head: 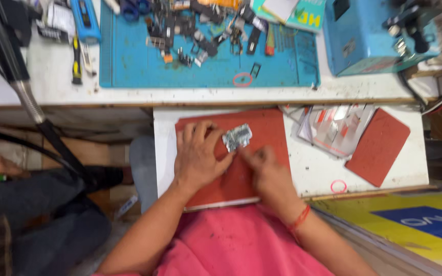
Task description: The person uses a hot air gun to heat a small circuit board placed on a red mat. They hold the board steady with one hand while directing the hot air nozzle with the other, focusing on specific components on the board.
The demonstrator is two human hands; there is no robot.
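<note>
The left hand [198, 156] lies flat and spread on the red mat [267, 128], fingertips pinning the small silvery part [237, 137]; the right hand [267, 171] is curled just below it, thumb and finger pinched at its edge. If the pinning fingers slacken, the part could skid off the mat. Blur hides what the right fingers hold, if anything.
</note>
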